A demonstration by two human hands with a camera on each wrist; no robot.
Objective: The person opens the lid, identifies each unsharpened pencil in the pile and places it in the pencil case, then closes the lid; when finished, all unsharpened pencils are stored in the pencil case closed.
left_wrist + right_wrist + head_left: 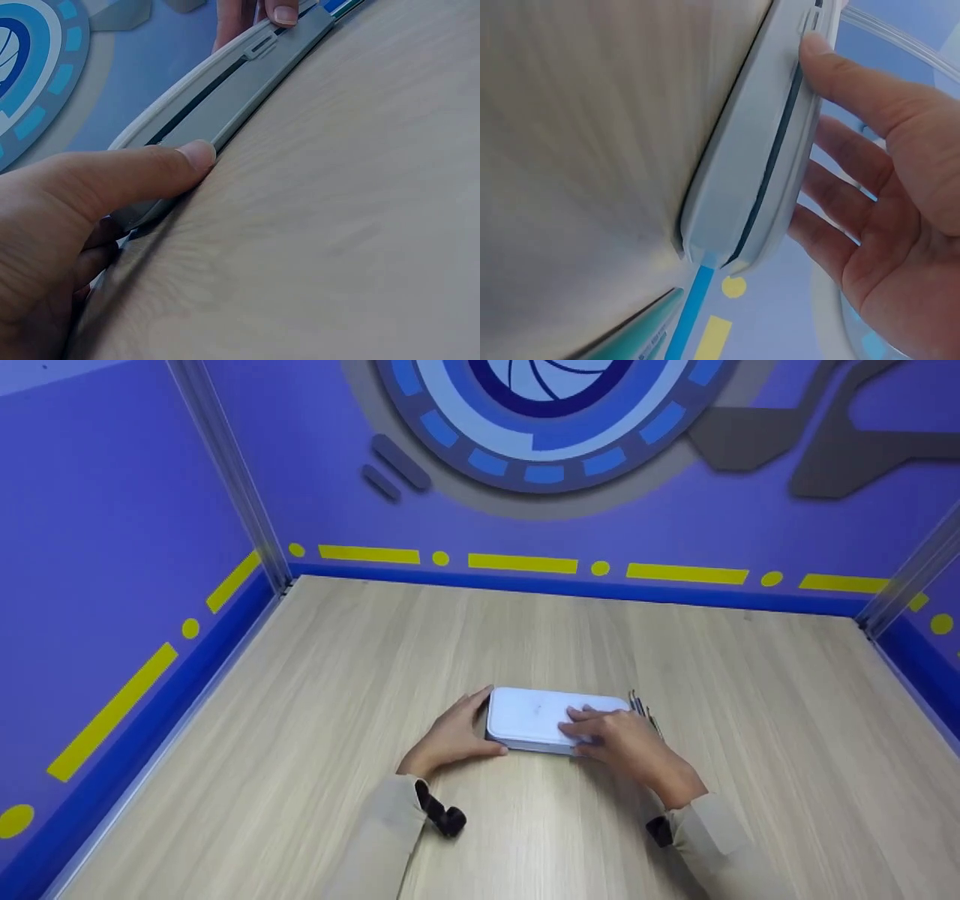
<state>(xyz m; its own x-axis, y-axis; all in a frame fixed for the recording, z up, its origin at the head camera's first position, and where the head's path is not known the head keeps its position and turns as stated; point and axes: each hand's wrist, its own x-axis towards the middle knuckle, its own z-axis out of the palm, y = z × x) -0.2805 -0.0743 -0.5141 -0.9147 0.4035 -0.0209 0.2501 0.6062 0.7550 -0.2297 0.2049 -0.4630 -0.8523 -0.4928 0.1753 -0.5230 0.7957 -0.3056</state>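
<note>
A pencil case (525,716) with a white lid and grey base lies flat on the wooden table. My left hand (454,735) holds its left end, thumb on the front side and other fingers around the end. Over the right half of the lid, my right hand (626,746) rests with its fingers fairly straight. Its thumb touches the lid's front edge near a small clasp (261,46), seen in the left wrist view. A dark gap runs between lid and base. Inside the case is hidden.
Several thin pencils or pens (645,712) lie just right of the case; one looks teal (641,330) in the right wrist view. The wooden table (360,652) is bounded by purple-blue panels (97,547) on the left, back and right.
</note>
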